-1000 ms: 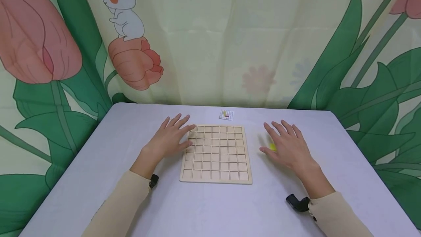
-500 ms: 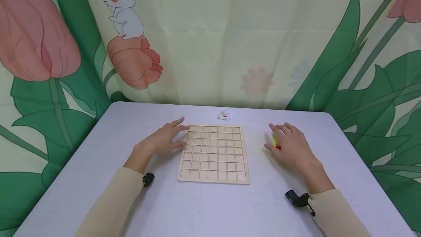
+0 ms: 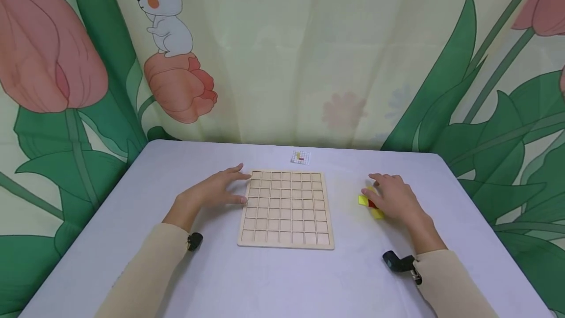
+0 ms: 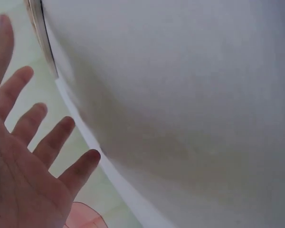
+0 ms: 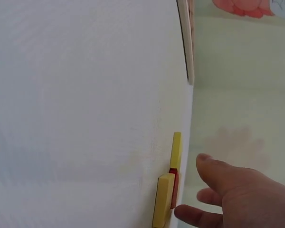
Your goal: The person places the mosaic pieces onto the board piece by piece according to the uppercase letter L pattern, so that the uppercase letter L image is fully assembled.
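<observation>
A square wooden grid board (image 3: 285, 213) lies in the middle of the table in the head view. My left hand (image 3: 208, 193) is at its left edge, thumb and fingers spread with nothing between them; the left wrist view shows the same spread fingers (image 4: 54, 142). Over on the right, my right hand (image 3: 396, 201) hovers close above a small group of flat yellow blocks (image 3: 363, 200) and a red block (image 3: 372, 204), partly covering them. In the right wrist view the thumb and fingers are apart, beside the yellow block (image 5: 162, 202) and the red one (image 5: 175, 190).
A small printed card (image 3: 300, 157) with a grid and coloured squares lies behind the board. A white cloth covers the table (image 3: 282, 283), and a flowered curtain (image 3: 273, 63) hangs right behind its far edge. Black wrist cameras (image 3: 398, 262) sit at both sleeves.
My left hand has drawn back slightly left from over the board's edge. My right hand has moved a little right and its fingers have bent downward, showing more of the yellow and red blocks.
</observation>
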The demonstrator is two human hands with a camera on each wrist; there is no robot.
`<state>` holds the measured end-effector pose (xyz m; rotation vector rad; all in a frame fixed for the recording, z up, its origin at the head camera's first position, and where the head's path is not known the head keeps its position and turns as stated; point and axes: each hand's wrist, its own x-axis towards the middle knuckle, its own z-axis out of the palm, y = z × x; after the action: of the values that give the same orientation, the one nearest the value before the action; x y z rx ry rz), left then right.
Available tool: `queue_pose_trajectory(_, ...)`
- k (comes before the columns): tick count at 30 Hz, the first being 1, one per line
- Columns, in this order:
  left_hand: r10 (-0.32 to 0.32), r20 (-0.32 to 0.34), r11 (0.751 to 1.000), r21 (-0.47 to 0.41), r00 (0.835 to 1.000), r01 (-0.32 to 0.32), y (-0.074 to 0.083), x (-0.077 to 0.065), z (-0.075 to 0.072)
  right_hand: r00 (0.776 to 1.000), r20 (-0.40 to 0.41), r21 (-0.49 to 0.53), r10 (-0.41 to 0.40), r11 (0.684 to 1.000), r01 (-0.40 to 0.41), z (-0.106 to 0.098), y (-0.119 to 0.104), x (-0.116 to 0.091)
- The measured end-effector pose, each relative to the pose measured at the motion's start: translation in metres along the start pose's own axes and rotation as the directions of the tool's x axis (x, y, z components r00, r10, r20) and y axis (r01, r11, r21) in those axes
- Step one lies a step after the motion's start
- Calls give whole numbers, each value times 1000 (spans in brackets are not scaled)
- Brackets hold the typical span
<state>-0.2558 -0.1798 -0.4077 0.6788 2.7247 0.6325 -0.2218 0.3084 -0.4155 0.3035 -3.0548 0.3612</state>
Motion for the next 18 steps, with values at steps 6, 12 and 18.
queue_pose_trajectory(6, -30, 40, 998, -60, 999, 32, -8, 0, 1, 993, 51, 100, 103, 989, -108, 4, 5, 2)
queue_pose_trajectory(12, -27, 59, 999, -26, 998, 28, -11, 1, 2, 992, 58, 137, 110, 984, -117, 11, 8, 2)
queue_pose_trajectory(18, -46, 53, 998, 51, 998, 43, -8, 1, 3, 997, 19, 107, 75, 991, -76, 9, 9, 8)
